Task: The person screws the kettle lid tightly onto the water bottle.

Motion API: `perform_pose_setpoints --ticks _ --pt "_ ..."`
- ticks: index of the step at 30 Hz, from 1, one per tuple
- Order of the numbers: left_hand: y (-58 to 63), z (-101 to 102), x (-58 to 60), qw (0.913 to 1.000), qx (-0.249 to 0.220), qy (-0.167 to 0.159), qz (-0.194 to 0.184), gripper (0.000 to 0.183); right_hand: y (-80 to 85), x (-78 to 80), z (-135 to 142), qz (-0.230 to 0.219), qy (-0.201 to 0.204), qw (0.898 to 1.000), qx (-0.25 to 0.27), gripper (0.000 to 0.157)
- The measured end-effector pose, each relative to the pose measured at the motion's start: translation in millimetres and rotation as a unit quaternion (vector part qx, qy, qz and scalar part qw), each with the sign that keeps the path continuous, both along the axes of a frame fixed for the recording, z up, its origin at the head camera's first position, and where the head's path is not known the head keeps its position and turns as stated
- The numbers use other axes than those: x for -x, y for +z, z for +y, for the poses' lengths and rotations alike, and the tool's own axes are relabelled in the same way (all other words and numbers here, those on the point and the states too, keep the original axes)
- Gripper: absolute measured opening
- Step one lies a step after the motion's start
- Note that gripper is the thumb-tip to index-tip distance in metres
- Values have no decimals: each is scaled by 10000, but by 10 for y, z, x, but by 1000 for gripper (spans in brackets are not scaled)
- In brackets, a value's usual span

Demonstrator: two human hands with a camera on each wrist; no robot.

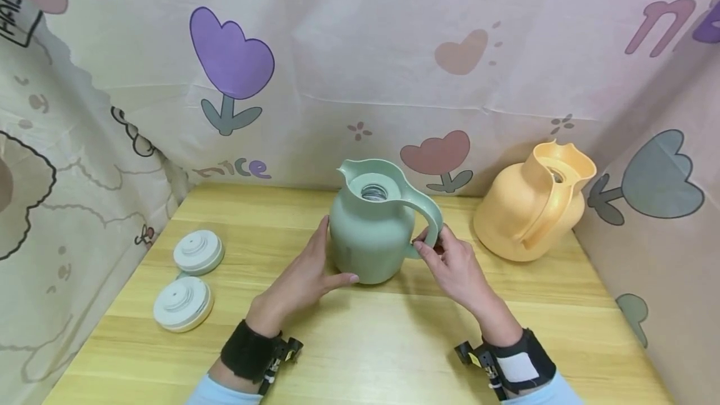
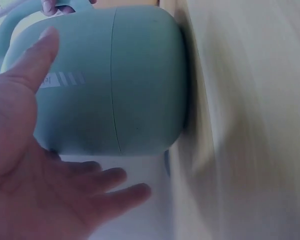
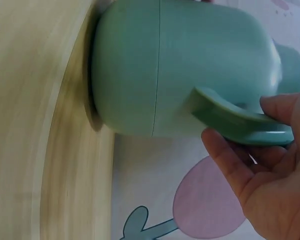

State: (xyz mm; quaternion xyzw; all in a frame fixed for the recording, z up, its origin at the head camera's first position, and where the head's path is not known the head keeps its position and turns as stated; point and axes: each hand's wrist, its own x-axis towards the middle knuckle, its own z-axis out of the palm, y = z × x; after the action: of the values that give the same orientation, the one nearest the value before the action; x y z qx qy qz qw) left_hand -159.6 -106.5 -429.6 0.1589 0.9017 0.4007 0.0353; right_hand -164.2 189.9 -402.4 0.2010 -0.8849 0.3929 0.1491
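In the head view, the green jug [image 1: 371, 239] stands on the table [image 1: 365, 355] between the two grips, its handle turned to the right grip [image 1: 457, 267] — probably so that hand can take it directly. The right grip is closed around the handle's lower end; the left grip [image 1: 300, 277] is spread loosely along the jug's other side, seemingly to steady it. Out to the left of the left grip lie a farther white lid [image 1: 199, 251] and a nearer white lid [image 1: 183, 304], well apart from it. The yellow jug [image 1: 520, 214] stands just beyond the right grip, out of the way.

In the left wrist view, the jug's body lies between the left thumb and the extended fingers, the thumb beside a printed mark [image 2: 62, 79] — whether skin meets jug there, I cannot tell.

In the right wrist view, the handle runs between the right thumb and fingers, a light hold that suits guiding more than bearing weight. The jug's body sits past the fingertips, its base apparently down on the table.
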Motion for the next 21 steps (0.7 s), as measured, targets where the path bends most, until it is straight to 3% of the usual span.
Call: perform_pose_setpoints --ticks 6,11,21 --pt "-20 20 -10 9994 -262 196 105 123 18 93 62 -327 392 9985 172 11" --pt "4 4 0 9980 -601 -1 179 123 16 109 59 -389 517 9978 110 12" --pt "134 -130 50 9925 -1138 -291 -328 119 56 -33 -24 -339 424 9985 40 11"
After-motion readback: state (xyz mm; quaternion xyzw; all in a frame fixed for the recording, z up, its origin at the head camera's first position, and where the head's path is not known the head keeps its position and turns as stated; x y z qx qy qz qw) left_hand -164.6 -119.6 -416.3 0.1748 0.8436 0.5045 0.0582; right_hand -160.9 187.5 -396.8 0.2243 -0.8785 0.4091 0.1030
